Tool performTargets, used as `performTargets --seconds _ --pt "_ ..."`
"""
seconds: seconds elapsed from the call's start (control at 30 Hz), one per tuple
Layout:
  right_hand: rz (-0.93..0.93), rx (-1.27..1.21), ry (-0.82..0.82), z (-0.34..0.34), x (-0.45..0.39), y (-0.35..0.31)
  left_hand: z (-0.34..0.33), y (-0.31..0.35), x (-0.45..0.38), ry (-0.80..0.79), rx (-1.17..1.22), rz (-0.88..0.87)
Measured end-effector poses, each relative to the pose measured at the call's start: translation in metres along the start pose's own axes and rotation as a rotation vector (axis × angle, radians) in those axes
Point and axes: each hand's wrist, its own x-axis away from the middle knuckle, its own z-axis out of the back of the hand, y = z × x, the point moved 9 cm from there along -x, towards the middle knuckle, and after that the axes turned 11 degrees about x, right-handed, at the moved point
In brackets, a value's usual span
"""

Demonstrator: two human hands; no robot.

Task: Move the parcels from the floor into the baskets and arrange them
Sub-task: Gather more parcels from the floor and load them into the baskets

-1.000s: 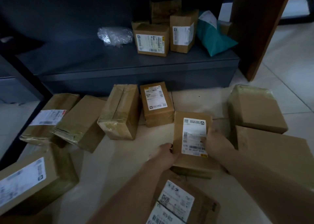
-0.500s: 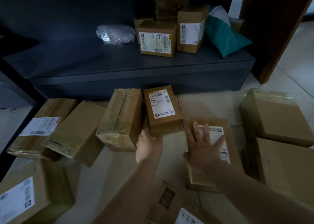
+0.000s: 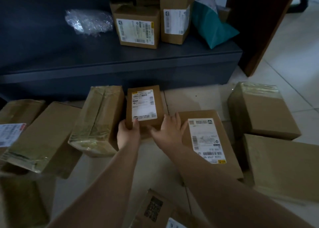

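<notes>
At the centre of the frame the left hand [image 3: 128, 134] is gripping the near left corner of a small labelled parcel [image 3: 144, 106], thumb lying on its top by the white label and fingers curling under the edge. The right hand [image 3: 170, 130] is lying with fingers spread and straight against the parcel's near right corner, its grip released, partly over the neighbouring flat parcel [image 3: 207, 141]. The small parcel is sitting on the floor [image 3: 198, 98], just in front of the dark shelf [image 3: 155, 55].

Just left of it a tape-wrapped parcel [image 3: 98, 119] is standing nearly touching its side, crowding the left hand. Further left, a plain brown parcel [image 3: 43, 138] is leaning over another with a label [image 3: 12, 132] at the left edge. To the right, the flat parcel with its long label is lying just beside the right hand. At the right of the frame two larger parcels, one behind [image 3: 260, 110] and one in front [image 3: 284, 167], are sitting close together. A parcel with a dark code square [image 3: 155, 208] is lying at the bottom, between the forearms.

On the shelf in the upper part of the frame, two labelled boxes [image 3: 138, 27], a teal mailer bag [image 3: 212, 27] and a wad of clear bubble wrap [image 3: 88, 22] are resting.
</notes>
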Motion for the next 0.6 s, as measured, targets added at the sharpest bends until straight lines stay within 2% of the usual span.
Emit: performTargets --seconds 0.17,0.3,0.47,0.53,0.6 --pt "0.024 -0.522 0.088 0.032 0.032 -0.012 0.018 0.009 0.027 0.084 0.12 0.004" --pt "0.092 -0.447 0.253 0.088 0.056 -0.028 0.025 0.014 0.063 0.052 0.264 0.022" --pt "0.123 -0.528 0.364 0.162 0.084 0.003 0.023 0.074 0.115 -0.015 0.301 -0.206" --pt "0.103 -0.606 0.423 0.18 0.096 0.031 0.012 0.094 0.139 -0.094 0.271 -0.3" --pt "0.074 -0.639 0.478 0.185 0.11 0.058 -0.004 0.093 0.158 -0.2 0.216 -0.32"
